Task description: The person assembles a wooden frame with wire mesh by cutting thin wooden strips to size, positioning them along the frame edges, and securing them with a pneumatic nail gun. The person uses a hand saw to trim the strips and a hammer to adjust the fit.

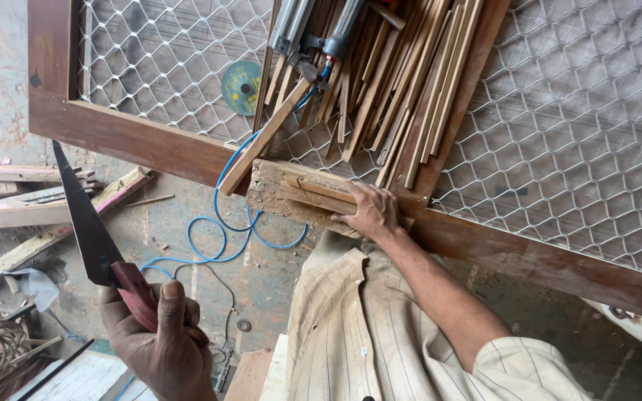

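1. Wood throughout the head view: a dark brown wooden frame (128,137) filled with pale diamond wire mesh (581,111), lying flat above a concrete floor (273,278).
2. Left hand (161,338) at the lower left, fingers and thumb wrapped tight round the reddish handle of a hand saw (87,223). Dark blade pointing up and to the left, tip in the air, well apart from the frame.
3. Right hand (369,212) palm down, fingers spread, pressing on a rough weathered wood block (280,191) and on the lighter strip lying along its top. Not closed round anything, only bearing down.
4. Block resting on the frame's lower rail, its worn left end jutting out past the rail over the floor.
5. Hands well apart, saw clear of the block.
6. Striped beige cloth (343,327) just below the block, with a matching sleeve on the right forearm.
7. Bundle of thin wood strips (403,82) heaped on the mesh above the block, beside a grey metal air tool (295,26).
8. Green round cutting disc (241,87) flat on the mesh, left of the strips.
9. Blue hose (221,238) coming down from the tool and looping over the floor between the hands.
10. Scrap planks (9,215) and coiled wire on the floor at the far left.
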